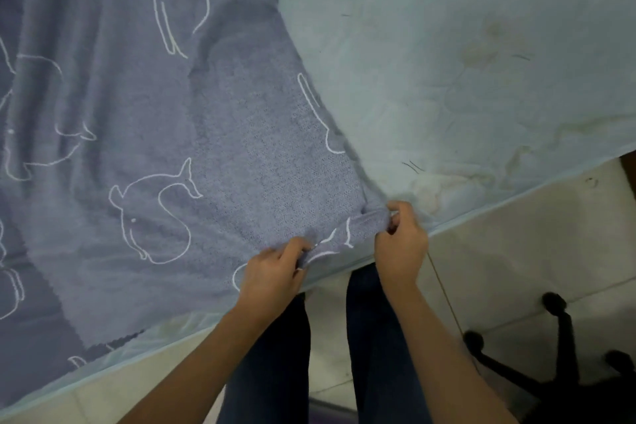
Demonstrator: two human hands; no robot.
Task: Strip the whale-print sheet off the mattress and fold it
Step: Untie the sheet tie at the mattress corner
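The whale-print sheet (144, 134) covers the left of the mattress (464, 45), its right part bare; the left hand (272, 275) and right hand (401, 241) both pinch the sheet's bunched edge at the near side; judged risk: uneven pulling could twist the cloth, or it may snag where still tucked under.

Lower right of your view: a black swivel-chair base (569, 348) with three castors showing stands on the pale tiled floor (516, 234). A thin cord (447, 299) runs slantwise across the tiles, passing near one castor.
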